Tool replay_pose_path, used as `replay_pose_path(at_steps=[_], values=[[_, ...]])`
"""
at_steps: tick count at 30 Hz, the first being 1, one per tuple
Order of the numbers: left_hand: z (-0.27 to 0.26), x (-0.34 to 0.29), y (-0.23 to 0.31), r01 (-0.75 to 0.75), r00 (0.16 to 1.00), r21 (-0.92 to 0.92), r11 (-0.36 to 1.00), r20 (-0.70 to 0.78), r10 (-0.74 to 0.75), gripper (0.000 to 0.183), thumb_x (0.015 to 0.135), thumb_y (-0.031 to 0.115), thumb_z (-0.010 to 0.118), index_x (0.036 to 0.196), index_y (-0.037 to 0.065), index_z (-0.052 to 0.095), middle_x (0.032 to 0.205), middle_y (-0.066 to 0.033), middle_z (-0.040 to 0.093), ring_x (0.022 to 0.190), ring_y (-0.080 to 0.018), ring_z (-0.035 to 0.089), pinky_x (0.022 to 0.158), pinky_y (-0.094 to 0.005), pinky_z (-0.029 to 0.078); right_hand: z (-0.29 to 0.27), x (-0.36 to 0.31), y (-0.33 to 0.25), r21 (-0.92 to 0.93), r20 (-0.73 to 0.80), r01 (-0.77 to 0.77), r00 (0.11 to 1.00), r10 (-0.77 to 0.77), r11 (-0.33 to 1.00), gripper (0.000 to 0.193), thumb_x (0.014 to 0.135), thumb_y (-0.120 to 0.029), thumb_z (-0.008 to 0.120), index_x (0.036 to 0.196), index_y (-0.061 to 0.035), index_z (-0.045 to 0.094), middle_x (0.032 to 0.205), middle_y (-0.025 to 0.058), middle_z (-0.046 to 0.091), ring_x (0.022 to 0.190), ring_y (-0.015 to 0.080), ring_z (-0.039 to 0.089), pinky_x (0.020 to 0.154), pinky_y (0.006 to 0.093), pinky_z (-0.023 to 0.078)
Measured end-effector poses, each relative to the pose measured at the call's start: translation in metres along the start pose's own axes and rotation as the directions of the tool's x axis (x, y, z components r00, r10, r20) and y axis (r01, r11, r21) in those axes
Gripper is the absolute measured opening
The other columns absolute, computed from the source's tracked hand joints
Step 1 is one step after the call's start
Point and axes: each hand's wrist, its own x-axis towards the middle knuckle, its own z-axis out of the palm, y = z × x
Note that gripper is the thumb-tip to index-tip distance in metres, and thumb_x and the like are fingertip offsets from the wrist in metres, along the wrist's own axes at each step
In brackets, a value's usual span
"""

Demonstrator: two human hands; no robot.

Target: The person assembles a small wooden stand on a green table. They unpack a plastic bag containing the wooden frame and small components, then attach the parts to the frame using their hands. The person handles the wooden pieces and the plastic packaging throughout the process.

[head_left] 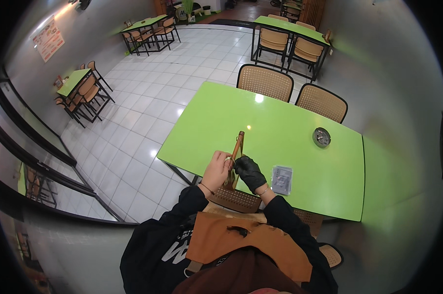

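Note:
Above the near edge of the green table [300, 130], my bare left hand [215, 172] is closed round a slim brown wooden stick-like thing [237, 143], whose far end points away from me. Thin pale string or wire seems to loop along it. My right hand [250, 173], in a black glove, is closed against the right side of the same thing; its fingertips are partly hidden, and they seem to pinch the string. The lower end of the thing is hard to make out between my hands.
Right of my gloved hand lies a small clear-covered card [282, 180]. A round dark ashtray [321, 137] stands farther back. Cane-backed chairs [265, 82] line the table's far side, and another chair [233, 200] is tucked in below my hands. A glass door [45, 152] is at left.

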Motion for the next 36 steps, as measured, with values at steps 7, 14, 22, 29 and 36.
replay_pose_path(at_steps=[7,14,22,29,36], values=[[-0.006,0.022,-0.002,-0.08,0.994,-0.106,0.991,0.07,0.087,0.008,0.081,0.005,0.056,0.088,0.002,0.059,0.082,-0.0112,0.053,0.074,-0.0288,0.056,0.066,-0.0327,0.046,-0.001,0.003,-0.002,0.192,-0.069,-0.074,0.994,0.089,0.979,0.009,0.087,-0.009,0.053,0.091,-0.0009,0.054,0.079,0.0072,0.054,0.068,0.0166,0.059,0.06,0.0295,0.047],[0.002,0.025,-0.008,-0.033,0.999,-0.118,0.992,0.013,0.035,0.005,0.079,0.002,0.057,0.084,0.0,0.058,0.077,-0.0117,0.053,0.066,-0.027,0.055,0.059,-0.0324,0.045,-0.001,0.009,0.003,-0.171,-0.131,0.13,0.979,-0.154,0.977,0.008,0.082,-0.008,0.058,0.088,-0.004,0.056,0.08,0.0124,0.056,0.073,0.0295,0.058,0.064,0.0354,0.047],[-0.006,0.027,0.006,-0.104,0.992,-0.038,0.994,0.071,0.106,0.004,0.079,0.006,0.059,0.083,0.005,0.06,0.075,-0.0077,0.054,0.065,-0.0265,0.055,0.058,-0.0327,0.045,-0.003,0.009,-0.005,-0.141,-0.175,0.025,0.983,-0.05,0.99,0.008,0.08,-0.01,0.06,0.083,-0.0042,0.056,0.078,0.0131,0.056,0.074,0.0325,0.056,0.065,0.0371,0.046],[0.005,0.022,-0.001,-0.137,0.99,0.043,0.99,-0.033,0.138,0.006,0.075,0.002,0.058,0.081,0.004,0.057,0.075,-0.0101,0.052,0.064,-0.028,0.056,0.057,-0.0338,0.045,0.011,0.011,0.004,-0.092,-0.171,-0.011,0.985,-0.004,0.996,0.008,0.085,-0.01,0.056,0.081,-0.0025,0.056,0.07,0.0128,0.059,0.063,0.025,0.061,0.057,0.0318,0.047],[0.031,0.019,-0.027,-0.063,0.959,-0.199,0.978,-0.284,0.004,0.003,0.081,0.0,0.054,0.08,0.001,0.052,0.072,-0.0084,0.05,0.061,-0.0211,0.057,0.052,-0.0306,0.044,0.033,0.001,0.019,0.275,-0.315,-0.072,0.936,0.161,0.959,0.005,0.085,-0.006,0.058,0.086,-0.0009,0.058,0.077,0.0073,0.062,0.07,0.0144,0.061,0.062,0.0273,0.049]])
